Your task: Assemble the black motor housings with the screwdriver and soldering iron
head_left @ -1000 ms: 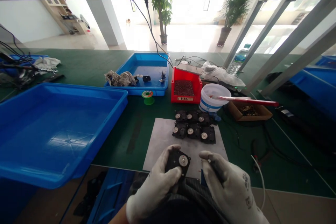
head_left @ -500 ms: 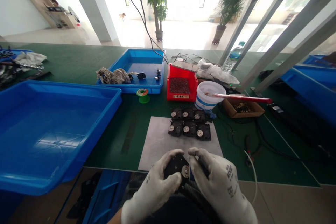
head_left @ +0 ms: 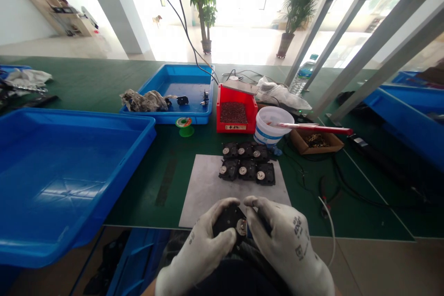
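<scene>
Okay, nearest first: the left hand point(head_left: 211, 240), in a white glove, grips a black part point(head_left: 225, 222), thumb low on its face and fingers curled around the upper edge. It's low in front of the body, by the front edge of the bench point(head_left: 138, 203). The right hand point(head_left: 282, 236) has its fingers curled in, seemingly pinching a small blue thing point(head_left: 249, 229) right by the part's silver disc point(head_left: 242, 227). Mostly hidden, so can't tell if they're touching.

My guess on feel: light, stiff, probably plastic, so it shouldn't flex. The disc looks like shiny metal and likely a bit slick, maybe the fussiest bit too. I'd hold the black body by its rim, like that left hand does, and keep thumbs off the disc.

Past the hands, six similar black units point(head_left: 250, 171) sit in two rows, the nearer on a pale sheet point(head_left: 201, 185). Behind those are a white bucket point(head_left: 267, 132) and a red bin point(head_left: 220, 122).
</scene>
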A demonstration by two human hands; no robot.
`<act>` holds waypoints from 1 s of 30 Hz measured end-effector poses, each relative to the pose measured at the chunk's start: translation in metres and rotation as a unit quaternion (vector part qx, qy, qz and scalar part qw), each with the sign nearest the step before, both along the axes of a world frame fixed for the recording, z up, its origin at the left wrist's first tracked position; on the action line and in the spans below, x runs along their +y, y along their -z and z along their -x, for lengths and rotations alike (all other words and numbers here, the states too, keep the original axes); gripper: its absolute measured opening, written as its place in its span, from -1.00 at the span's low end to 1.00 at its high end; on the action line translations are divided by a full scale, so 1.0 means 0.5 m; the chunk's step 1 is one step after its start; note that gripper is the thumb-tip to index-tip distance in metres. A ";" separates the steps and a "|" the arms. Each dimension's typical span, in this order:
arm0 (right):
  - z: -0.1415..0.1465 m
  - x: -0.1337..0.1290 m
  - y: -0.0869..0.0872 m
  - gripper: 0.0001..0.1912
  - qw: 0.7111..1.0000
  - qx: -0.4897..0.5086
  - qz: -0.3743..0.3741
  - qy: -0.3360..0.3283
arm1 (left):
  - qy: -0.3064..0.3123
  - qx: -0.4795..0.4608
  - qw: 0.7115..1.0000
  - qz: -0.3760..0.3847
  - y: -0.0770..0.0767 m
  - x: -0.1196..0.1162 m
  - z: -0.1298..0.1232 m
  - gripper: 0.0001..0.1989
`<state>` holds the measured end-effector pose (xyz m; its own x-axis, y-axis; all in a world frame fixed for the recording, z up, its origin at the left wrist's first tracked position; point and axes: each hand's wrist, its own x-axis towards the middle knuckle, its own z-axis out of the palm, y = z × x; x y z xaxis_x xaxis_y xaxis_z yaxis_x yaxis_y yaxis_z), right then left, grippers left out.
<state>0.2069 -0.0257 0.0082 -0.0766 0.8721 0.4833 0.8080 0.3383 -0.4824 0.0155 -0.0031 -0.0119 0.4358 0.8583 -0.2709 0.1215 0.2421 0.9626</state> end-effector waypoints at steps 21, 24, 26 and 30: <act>0.003 0.004 0.007 -0.81 1.000 0.015 0.007 0.001 | 0.013 0.007 1.000 -0.002 0.000 0.009 -0.003 -0.47; 0.003 0.005 0.010 -0.80 0.999 0.026 0.030 0.008 | 0.011 0.020 1.000 0.002 -0.002 0.011 -0.003 -0.47; -0.002 0.003 0.007 -0.86 0.994 0.056 0.096 0.021 | 0.006 0.020 1.000 0.009 0.002 0.012 0.000 -0.47; -0.027 -0.009 -0.003 -0.57 0.961 0.133 0.241 0.009 | -0.030 0.009 1.000 0.003 0.023 0.016 0.009 -0.47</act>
